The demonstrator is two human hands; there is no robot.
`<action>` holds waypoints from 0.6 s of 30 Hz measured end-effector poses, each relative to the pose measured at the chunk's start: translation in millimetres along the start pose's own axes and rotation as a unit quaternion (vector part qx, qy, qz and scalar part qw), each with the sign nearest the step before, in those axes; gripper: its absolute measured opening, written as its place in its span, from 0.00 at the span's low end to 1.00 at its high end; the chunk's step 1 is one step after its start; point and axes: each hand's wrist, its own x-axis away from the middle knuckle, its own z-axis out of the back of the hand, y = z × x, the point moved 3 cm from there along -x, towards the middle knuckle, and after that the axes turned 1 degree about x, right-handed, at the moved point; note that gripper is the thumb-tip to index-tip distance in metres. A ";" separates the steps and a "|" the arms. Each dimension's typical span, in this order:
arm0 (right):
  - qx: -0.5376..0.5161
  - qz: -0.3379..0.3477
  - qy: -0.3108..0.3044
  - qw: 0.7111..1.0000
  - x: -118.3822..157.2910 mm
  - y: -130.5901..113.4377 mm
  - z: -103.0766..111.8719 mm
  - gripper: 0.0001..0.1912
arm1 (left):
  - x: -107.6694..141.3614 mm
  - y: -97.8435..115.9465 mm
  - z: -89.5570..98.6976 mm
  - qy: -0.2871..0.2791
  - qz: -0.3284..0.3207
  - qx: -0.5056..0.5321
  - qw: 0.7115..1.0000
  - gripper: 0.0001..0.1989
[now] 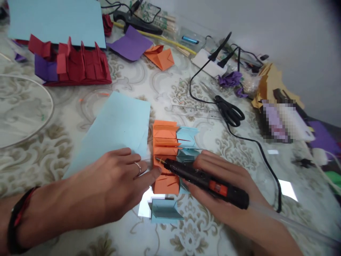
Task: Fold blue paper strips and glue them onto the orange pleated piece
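My right hand (pixel 221 181) is wrapped round a black hot glue gun (pixel 197 174) with a red switch, and a clear glue stick runs out of its back end. The nozzle points left, just over a strip of folded orange paper (pixel 165 149). At the strip's left edge is my left hand (pixel 119 185), thumb on the paper and fingers curled; the fingertips are partly hidden. Folded light blue paper pieces (pixel 188 133) adjoin the strip's right side, partly behind the glue gun. A separate folded blue piece (pixel 165 210) lies just below the strip.
A blue sheet (pixel 119 121) lies left of the strip. Black-handled scissors (pixel 229 110) and a power strip (pixel 209 64) with cables are at the right. Further back are a dark red folded-paper row (pixel 80 67), purple paper (pixel 131 44) and an orange folded piece (pixel 161 58).
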 end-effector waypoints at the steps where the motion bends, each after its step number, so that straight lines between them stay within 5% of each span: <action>1: -0.001 0.000 -0.001 1.000 -0.2 0.2 -0.1 0.08 | -0.3 0.2 1.8 0.016 -0.005 0.007 1.000 0.07; 7: 0.005 -0.003 -0.001 1.000 -1.1 0.4 -0.1 0.05 | -3.6 -2.5 13.7 0.143 0.021 -0.033 0.989 0.06; 18: -0.019 -0.018 0.039 0.999 -0.1 -8.2 2.9 0.08 | -10.0 3.6 20.1 0.170 -0.043 -0.035 0.984 0.09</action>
